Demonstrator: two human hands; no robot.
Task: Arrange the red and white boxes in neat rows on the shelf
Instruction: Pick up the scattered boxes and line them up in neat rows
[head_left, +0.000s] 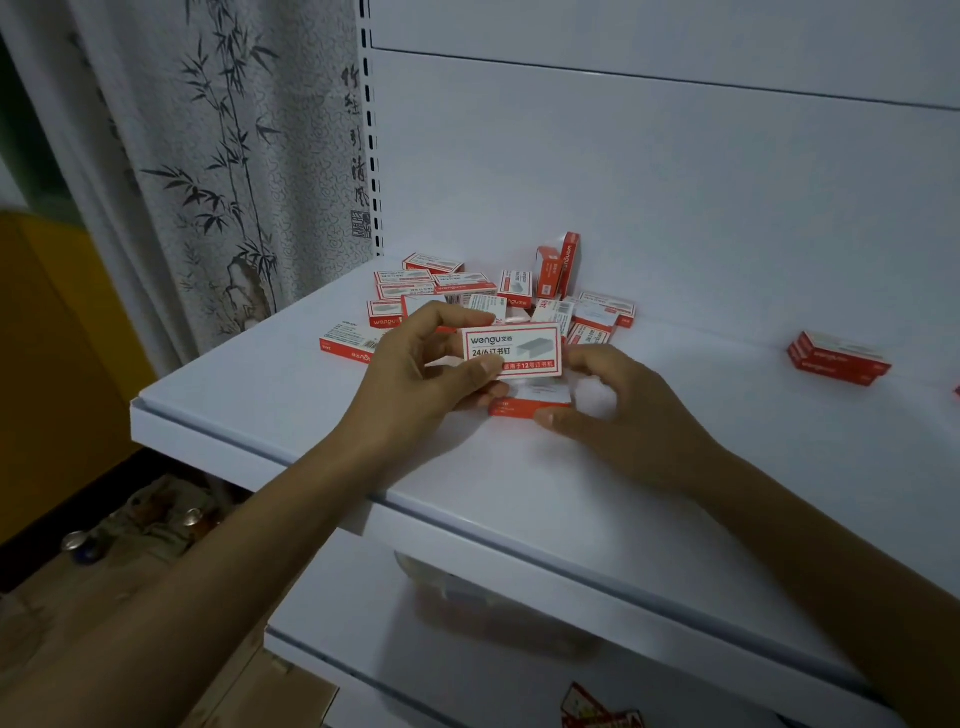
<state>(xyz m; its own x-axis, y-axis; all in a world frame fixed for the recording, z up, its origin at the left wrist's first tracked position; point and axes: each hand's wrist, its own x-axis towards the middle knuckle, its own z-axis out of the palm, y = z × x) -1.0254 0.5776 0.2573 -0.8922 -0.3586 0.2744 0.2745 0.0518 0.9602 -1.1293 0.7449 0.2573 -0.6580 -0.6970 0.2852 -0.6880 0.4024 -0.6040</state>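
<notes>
A loose heap of small red and white boxes (470, 291) lies at the back left of the white shelf (270, 384). My left hand (426, 364) pinches one box (514, 349) by its left end, label facing me, lifted above the shelf. Just below it my right hand (608, 405) curls round a second box (530, 402) that sits low over the shelf surface. Two boxes (556, 270) stand upright against the back panel. A small stack of boxes (839, 358) lies apart on the right side of the shelf.
The shelf's back panel (675, 182) rises behind the heap. A bamboo-print curtain (223, 171) hangs to the left. Below, a lower shelf (467, 623) holds dim packages, and more red boxes (597, 712) show at the bottom edge. Clutter (156, 519) lies on the floor at left.
</notes>
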